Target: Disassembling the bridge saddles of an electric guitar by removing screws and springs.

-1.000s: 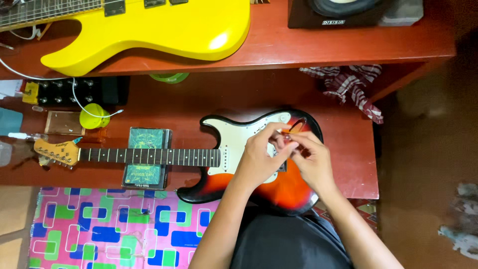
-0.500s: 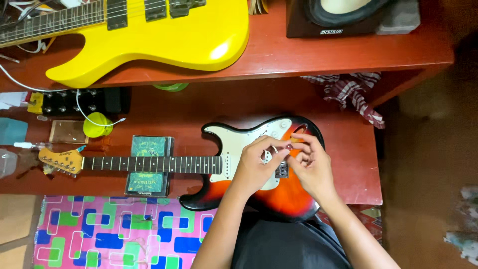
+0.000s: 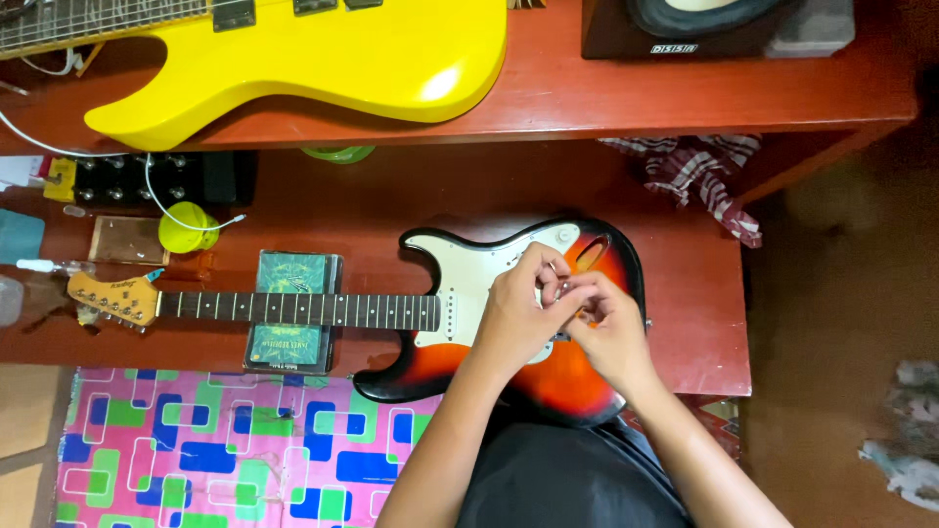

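A sunburst electric guitar with a white pickguard lies flat on the lower red shelf, its neck pointing left. Both my hands meet over the body near the bridge. My left hand curls its fingers over the pickguard's right side. My right hand pinches toward it from the right. Their fingertips close together on a small metal part that I cannot make out. The bridge is hidden under my hands.
A yellow guitar lies on the upper red shelf, with a dark speaker to its right. The neck rests on a green box. A yellow round thing, a black pedal, a checked cloth and a bright patterned mat surround it.
My hands have stayed together on the guitar body, shifting slightly. The thin orange-red thing seen between my fingers a second ago no longer shows.
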